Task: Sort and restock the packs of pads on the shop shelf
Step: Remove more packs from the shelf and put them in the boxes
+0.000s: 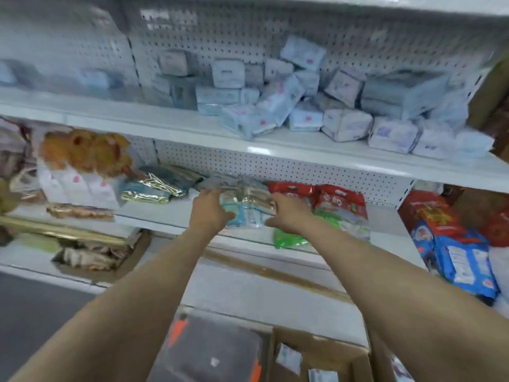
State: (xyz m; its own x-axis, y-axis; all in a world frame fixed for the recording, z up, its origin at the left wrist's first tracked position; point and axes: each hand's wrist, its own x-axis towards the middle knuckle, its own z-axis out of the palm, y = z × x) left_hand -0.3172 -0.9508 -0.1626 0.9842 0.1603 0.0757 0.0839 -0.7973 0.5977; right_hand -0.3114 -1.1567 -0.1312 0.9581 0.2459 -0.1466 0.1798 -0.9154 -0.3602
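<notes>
On the middle shelf point(170, 216) lies a small stack of blue, white and gold packs point(246, 208). My left hand point(210, 213) grips its left side and my right hand point(286, 213) grips its right side, fingers curled around the edges. On the upper shelf point(303, 146) a loose heap of pale blue and white pad packs point(297, 100) is piled against the pegboard, some tilted, some flat. The frame is blurred, so labels cannot be read.
Red and green packs point(341, 208) lie right of my hands. Gold and teal packs point(157, 186) lie to the left, with white pouches point(77, 186) and orange items point(88, 153) beyond. Blue packs point(462, 260) lean at the right. An open cardboard box point(325, 359) stands below.
</notes>
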